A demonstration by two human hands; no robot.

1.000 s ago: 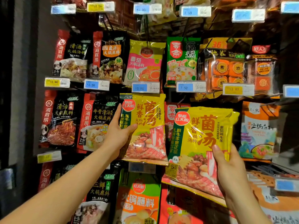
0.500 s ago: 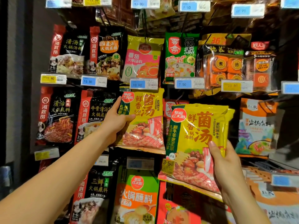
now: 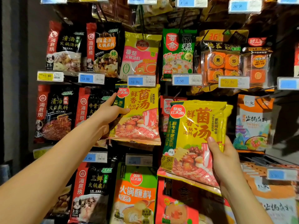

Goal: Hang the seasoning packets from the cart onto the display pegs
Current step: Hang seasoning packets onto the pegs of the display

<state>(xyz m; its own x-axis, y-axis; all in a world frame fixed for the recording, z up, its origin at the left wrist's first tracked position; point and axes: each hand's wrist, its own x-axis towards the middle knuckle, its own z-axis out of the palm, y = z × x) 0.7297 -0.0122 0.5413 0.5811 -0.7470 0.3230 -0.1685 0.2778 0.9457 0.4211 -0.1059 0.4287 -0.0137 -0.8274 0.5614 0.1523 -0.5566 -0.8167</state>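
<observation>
Gripping one yellow packet [image 3: 142,115], left hand [image 3: 107,114] neighbours right hand [image 3: 225,159] holding a stack [image 3: 194,135].

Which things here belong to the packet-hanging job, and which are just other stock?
Job: left hand gripping a yellow mushroom-soup packet; right hand holding matching yellow packets.
Just stock: pink tomato-soup packet; green packet; orange dipping-sauce packet; price tags.

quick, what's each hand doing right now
left hand: pinches the left edge of the yellow packet at the display
right hand: grips the loose yellow packets near their lower right edge
</observation>
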